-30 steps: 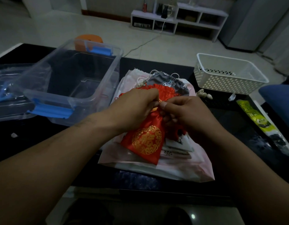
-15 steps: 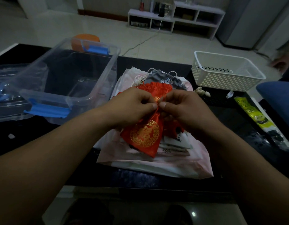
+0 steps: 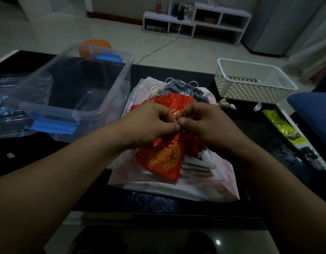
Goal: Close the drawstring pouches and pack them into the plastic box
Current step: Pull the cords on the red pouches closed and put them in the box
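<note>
Pinching with thumbs and forefingers, the left hand (image 3: 151,123) and right hand (image 3: 204,123) meet at the gathered neck of the red pouch (image 3: 164,158) (gold round emblem, its character too blurred to read), above the pile of pouches (image 3: 213,180). The plastic box (image 3: 48,112) stands open beside it, to the left.

Black table (image 3: 39,162), clear plastic box (image 3: 120,88), white basket (image 3: 250,92), pink bag (image 3: 204,187), yellow packet (image 3: 281,125)

Red gold-patterned pouch (image 3: 164,158) atop pouch pile (image 3: 195,182), open clear plastic box (image 3: 54,110) alongside
</note>
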